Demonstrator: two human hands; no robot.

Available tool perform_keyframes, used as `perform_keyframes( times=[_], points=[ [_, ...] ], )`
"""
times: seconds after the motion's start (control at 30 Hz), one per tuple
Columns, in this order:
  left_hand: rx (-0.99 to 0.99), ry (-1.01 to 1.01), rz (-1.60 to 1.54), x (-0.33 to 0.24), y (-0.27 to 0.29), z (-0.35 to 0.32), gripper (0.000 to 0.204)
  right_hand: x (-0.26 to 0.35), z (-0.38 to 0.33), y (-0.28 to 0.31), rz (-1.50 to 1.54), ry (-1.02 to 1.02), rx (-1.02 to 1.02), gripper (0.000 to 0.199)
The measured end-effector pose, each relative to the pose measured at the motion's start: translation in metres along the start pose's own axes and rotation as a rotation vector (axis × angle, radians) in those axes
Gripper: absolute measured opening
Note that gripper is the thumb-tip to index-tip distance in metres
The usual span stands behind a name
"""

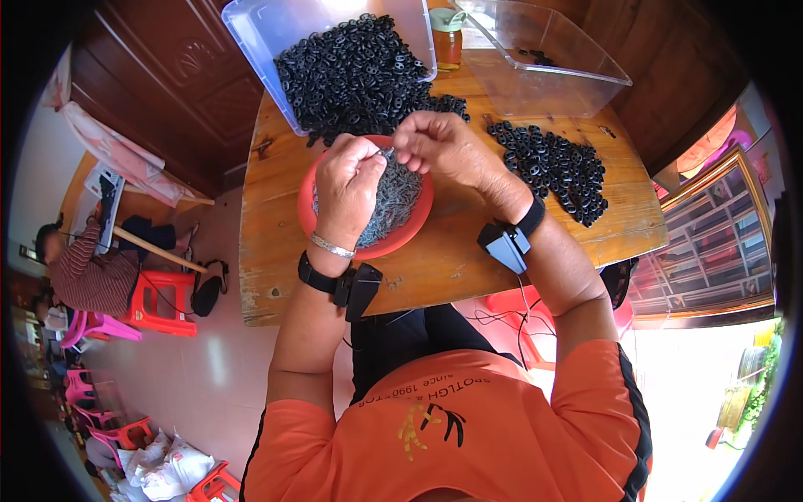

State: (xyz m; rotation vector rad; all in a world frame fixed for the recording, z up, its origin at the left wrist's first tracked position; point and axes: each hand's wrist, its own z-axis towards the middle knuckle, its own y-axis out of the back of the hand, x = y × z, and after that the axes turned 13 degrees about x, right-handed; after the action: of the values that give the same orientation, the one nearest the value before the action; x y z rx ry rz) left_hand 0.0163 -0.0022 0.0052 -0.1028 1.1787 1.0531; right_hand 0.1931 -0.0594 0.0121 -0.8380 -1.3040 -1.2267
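Note:
My left hand (pixel 350 186) and my right hand (pixel 439 149) meet over a red bowl (pixel 416 226) filled with small grey metal pieces (pixel 393 199). Both pinch a small part between their fingertips above the bowl; the part is too small to identify. A heap of black rubber rings (pixel 355 71) spills from a tilted clear plastic bin (pixel 251 29) onto the wooden table (pixel 276 184) just beyond the bowl. A second pile of black rings (pixel 556 167) lies to the right of my right hand.
Another clear bin (pixel 552 75), nearly bare, stands at the far right, with an amber jar (pixel 447 38) beside it. A person sits on the floor at the left near red and pink plastic stools (pixel 159 301). A shelf unit (pixel 711 243) stands at the right.

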Motion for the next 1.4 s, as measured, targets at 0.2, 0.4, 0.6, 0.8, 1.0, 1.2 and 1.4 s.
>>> perform_keyframes(
  times=[0.2, 0.4, 0.6, 0.8, 1.0, 1.2, 1.4],
  points=[
    [-0.035, -0.116, 0.280, -0.007, -0.005, 0.002, 0.003, 0.007, -0.002, 0.001, -0.033, -0.164, 0.013, 0.025],
    [-0.036, -0.110, 0.287, -0.005, -0.007, 0.002, 0.002, -0.002, -0.001, -0.001, -0.015, -0.086, 0.041, 0.023],
    [-0.051, -0.063, 0.195, -0.003, -0.005, 0.001, 0.006, 0.002, -0.002, -0.002, 0.008, -0.057, 0.054, 0.020],
    [-0.040, 0.078, -0.139, 0.007, -0.004, 0.001, 0.009, 0.000, -0.003, 0.001, 0.020, -0.013, 0.075, 0.017],
    [-0.004, 0.199, -0.409, 0.002, 0.001, 0.001, 0.013, 0.008, -0.024, 0.045, -1.048, 0.043, -0.490, 0.013],
    [0.054, 0.250, -0.750, 0.004, 0.003, 0.002, 0.013, -0.002, -0.046, 0.083, -1.263, -0.306, -0.501, 0.016],
    [0.015, 0.226, -0.785, 0.005, 0.009, 0.004, 0.015, -0.002, -0.027, 0.054, -0.976, -0.061, -0.361, 0.015]
  ],
)
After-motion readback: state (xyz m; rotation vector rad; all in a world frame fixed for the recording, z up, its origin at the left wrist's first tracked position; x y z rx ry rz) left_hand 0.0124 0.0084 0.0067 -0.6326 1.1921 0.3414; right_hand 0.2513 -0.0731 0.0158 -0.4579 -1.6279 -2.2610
